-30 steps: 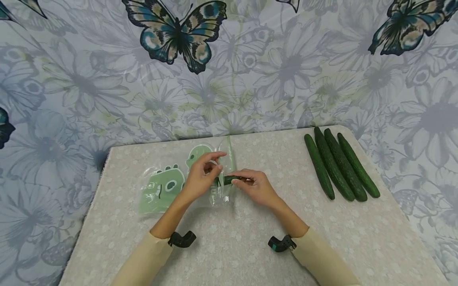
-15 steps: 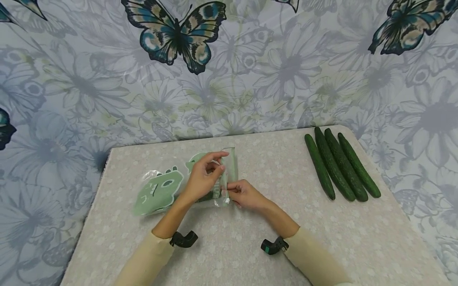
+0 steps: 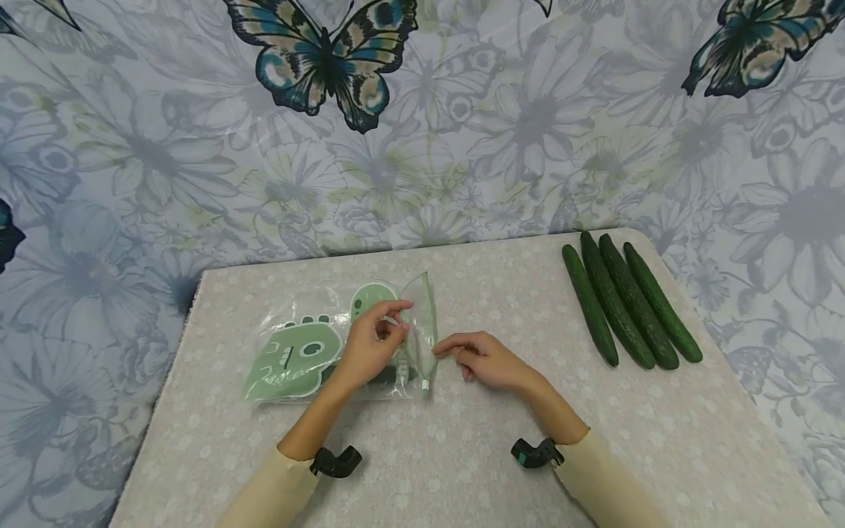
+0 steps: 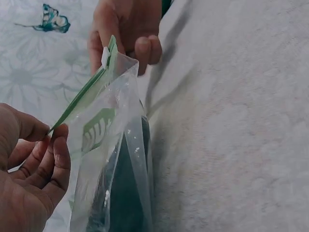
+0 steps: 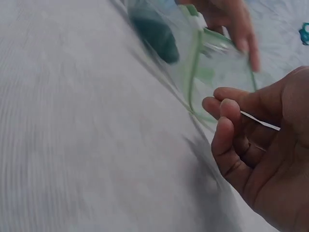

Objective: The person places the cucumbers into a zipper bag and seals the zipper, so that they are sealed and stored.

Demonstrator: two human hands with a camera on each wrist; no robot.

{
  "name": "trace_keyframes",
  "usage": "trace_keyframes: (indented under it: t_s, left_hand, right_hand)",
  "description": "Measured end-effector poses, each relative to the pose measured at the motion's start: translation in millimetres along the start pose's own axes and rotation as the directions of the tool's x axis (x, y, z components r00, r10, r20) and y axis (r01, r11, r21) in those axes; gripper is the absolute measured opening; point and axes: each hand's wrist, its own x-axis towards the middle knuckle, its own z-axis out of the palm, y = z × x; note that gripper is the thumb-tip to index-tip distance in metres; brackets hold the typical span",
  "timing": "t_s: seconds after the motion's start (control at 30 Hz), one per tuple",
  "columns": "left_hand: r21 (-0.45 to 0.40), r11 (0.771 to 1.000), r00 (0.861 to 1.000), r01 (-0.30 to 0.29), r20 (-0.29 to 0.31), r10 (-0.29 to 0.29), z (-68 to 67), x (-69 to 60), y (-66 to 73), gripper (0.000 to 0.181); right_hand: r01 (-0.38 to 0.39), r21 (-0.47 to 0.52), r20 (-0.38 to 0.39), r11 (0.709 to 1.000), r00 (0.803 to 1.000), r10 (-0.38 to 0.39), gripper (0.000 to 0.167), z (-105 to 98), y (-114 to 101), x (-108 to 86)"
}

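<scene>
A clear slider zip bag point(image 3: 370, 345) with green dinosaur prints lies on the table, its mouth toward the right. Inside, along its near side, is a dark green cucumber point(image 4: 128, 193), partly covered by the print. My left hand point(image 3: 372, 341) pinches the green edge of the bag's mouth between thumb and finger, which the left wrist view shows closely. Close by the mouth, my right hand point(image 3: 491, 359) holds nothing, its fingers loosely bent. Its fingertips are near the bag's edge; whether they touch it I cannot tell. The white slider point(image 4: 105, 58) sits at one end of the zip.
Several cucumbers point(image 3: 627, 304) lie side by side at the right of the table. A pale patterned cloth point(image 3: 475, 462) covers the table. Behind its far edge hangs a floral backdrop point(image 3: 462, 147) with butterflies.
My right hand pushed the cucumber fully into the bag, let go of it and drew back to the right. My left hand stays at the mouth, slightly lower; the bag has flattened and shifted a little.
</scene>
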Motion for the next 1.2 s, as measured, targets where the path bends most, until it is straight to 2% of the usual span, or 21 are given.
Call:
trace_keyframes:
  t_s: [0.1,0.17,0.23,0.33,0.4,0.47,0.63,0.73,0.83,0.93,1.1,1.2]
  left_hand:
    - [-0.011,0.999,0.999,0.034,-0.016,-0.034,-0.3,-3.2,-3.6,0.035]
    - [-0.016,0.998,0.998,0.058,-0.037,-0.059,-2.1,-5.2,-6.4,0.036]
    - [-0.025,0.997,0.996,0.075,-0.055,-0.076,-5.3,-6.9,-8.7,0.036]
    - [-0.033,0.996,0.994,0.088,-0.062,-0.09,-11.3,-9.3,-11.9,0.037]
    - [-0.037,0.996,0.994,0.085,-0.06,-0.088,-15.1,-10.9,-14.0,0.037]
    - [-0.044,0.996,0.995,0.08,-0.059,-0.083,-18.6,-12.9,-16.4,0.037]
    - [-0.077,0.994,0.994,0.077,-0.075,-0.083,-24.7,-18.3,-20.6,0.038]
    - [-0.084,0.992,0.992,0.092,-0.084,-0.099,-26.5,-19.7,-23.2,0.038]
    - [-0.082,0.991,0.99,0.105,-0.091,-0.112,-27.8,-19.6,-24.9,0.038]
    - [-0.088,0.99,0.989,0.109,-0.091,-0.117,-28.7,-19.8,-23.3,0.038]
    - [-0.092,0.99,0.99,0.107,-0.084,-0.115,-29.1,-19.9,-22.2,0.038]
    - [-0.095,0.99,0.99,0.106,-0.087,-0.114,-29.6,-20.1,-22.3,0.038]
  right_hand:
    - [-0.009,-0.049,-0.121,0.999,0.993,0.003,0.029,-17,6,-20.4]
    - [-0.025,-0.093,-0.207,0.995,0.978,0.006,0.028,-30,9,-35.7]
    - [-0.054,-0.151,-0.297,0.987,0.955,0.007,0.028,-42,11,-51.8]
    - [-0.144,-0.265,-0.427,0.953,0.904,0.018,0.03,-61,14,-76.8]
    - [-0.216,-0.35,-0.498,0.911,0.867,0.014,0.033,-72,16,-93.1]
    - [-0.3,-0.421,-0.561,0.856,0.828,0.015,0.037,-82,17,-109.0]
    - [-0.474,-0.541,-0.669,0.695,0.743,-0.014,0.042,-98,22,-140.5]
    - [-0.551,-0.56,-0.704,0.619,0.71,-0.004,0.045,-100,23,-151.8]
    - [-0.598,-0.552,-0.723,0.58,0.691,0.024,0.047,-100,25,-157.6]
    - [-0.616,-0.555,-0.726,0.559,0.686,0.035,0.046,-98,28,-160.0]
    - [-0.617,-0.562,-0.725,0.55,0.688,0.031,0.041,-98,34,-162.8]
    - [-0.62,-0.547,-0.732,0.563,0.681,0.037,0.041,-101,36,-165.4]
